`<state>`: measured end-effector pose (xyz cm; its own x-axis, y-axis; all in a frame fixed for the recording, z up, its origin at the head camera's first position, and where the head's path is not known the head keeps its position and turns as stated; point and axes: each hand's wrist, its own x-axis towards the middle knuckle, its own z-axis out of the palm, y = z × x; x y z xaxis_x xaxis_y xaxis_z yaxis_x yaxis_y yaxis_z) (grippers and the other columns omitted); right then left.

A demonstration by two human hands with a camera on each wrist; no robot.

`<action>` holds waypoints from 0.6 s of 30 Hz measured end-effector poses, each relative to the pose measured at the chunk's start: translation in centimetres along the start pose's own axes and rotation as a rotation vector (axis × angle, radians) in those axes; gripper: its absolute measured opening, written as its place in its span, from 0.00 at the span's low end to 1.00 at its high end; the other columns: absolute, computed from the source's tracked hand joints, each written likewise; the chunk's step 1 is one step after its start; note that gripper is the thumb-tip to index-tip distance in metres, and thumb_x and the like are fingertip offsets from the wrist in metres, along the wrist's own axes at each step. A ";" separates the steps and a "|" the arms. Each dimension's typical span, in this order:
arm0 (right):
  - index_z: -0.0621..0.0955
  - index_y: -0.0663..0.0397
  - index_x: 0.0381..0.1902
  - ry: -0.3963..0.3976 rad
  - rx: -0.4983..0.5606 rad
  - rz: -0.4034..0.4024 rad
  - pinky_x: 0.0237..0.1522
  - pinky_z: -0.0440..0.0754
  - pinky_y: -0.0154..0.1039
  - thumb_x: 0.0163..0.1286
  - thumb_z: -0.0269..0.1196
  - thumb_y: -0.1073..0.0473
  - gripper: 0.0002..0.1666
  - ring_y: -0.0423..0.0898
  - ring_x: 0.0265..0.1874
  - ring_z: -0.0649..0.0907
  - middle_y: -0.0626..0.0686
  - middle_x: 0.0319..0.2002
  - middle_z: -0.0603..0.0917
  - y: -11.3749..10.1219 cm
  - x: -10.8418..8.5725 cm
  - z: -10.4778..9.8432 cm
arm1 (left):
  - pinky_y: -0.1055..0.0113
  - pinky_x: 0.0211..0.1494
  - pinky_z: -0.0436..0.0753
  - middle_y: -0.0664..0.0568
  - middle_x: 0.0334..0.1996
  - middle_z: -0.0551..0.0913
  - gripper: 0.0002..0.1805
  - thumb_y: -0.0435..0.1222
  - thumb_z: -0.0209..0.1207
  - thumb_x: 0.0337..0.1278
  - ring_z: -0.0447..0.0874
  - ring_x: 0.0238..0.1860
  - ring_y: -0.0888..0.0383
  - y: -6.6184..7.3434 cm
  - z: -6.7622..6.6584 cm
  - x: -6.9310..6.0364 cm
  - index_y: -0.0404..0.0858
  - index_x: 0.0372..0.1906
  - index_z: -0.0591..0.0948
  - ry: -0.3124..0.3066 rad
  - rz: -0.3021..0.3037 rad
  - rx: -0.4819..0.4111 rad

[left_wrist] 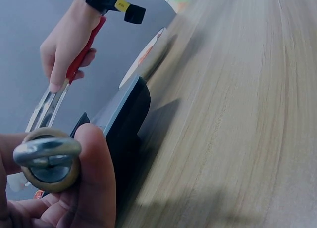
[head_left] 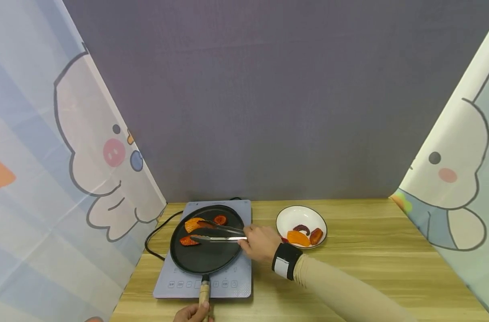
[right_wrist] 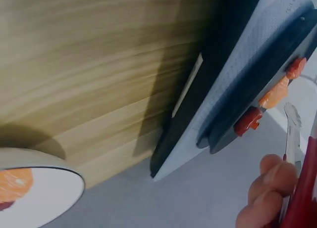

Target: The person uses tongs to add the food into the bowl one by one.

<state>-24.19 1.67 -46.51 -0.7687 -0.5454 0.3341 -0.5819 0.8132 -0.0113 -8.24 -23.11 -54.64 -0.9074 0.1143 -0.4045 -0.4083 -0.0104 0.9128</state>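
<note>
My left hand (head_left: 191, 313) grips the wooden handle (head_left: 204, 293) of a round black frying pan (head_left: 212, 260); the handle's metal ring shows close up in the left wrist view. Red-handled metal tongs (head_left: 224, 239) are held in my right hand (head_left: 262, 243), reaching over the pan from the right with their arms spread. One tip overlaps an orange salmon-like slice (head_left: 193, 224), the other a red-orange piece (head_left: 188, 241); whether they touch cannot be told. Farther back in the pan lies a small round red piece (head_left: 220, 219).
Beneath the pan is a pale induction cooker (head_left: 163, 286), its black cord (head_left: 149, 237) running left. To the right stands a dark-rimmed white plate (head_left: 286, 218) with an orange slice (head_left: 298, 238), a dark curled tentacle (head_left: 302, 229) and a sausage-like piece (head_left: 316, 235). Grey cloth (head_left: 276, 112) hangs behind.
</note>
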 end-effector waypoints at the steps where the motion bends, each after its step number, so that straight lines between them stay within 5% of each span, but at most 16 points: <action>1: 0.77 0.49 0.31 0.003 0.013 0.017 0.17 0.69 0.38 0.67 0.55 0.38 0.21 0.41 0.17 0.74 0.43 0.20 0.71 0.2 -0.2 -0.1 | 0.67 0.24 0.78 0.48 0.24 0.84 0.26 0.51 0.58 0.59 0.79 0.20 0.61 0.0 0.0 0.0 0.28 0.39 0.81 0.001 -0.001 0.003; 18: 0.76 0.46 0.30 0.072 0.040 0.111 0.17 0.67 0.37 0.65 0.58 0.33 0.23 0.38 0.15 0.70 0.40 0.19 0.68 3.2 -3.1 -0.6 | 0.67 0.24 0.78 0.49 0.23 0.83 0.29 0.55 0.61 0.53 0.78 0.19 0.61 -0.2 -0.1 0.0 0.29 0.35 0.80 0.003 -0.018 0.005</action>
<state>-23.52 6.09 -47.05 -0.8087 -0.4355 0.3953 -0.5055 0.8582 -0.0887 -8.15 -23.25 -54.80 -0.9001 0.1119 -0.4211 -0.4241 -0.0034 0.9056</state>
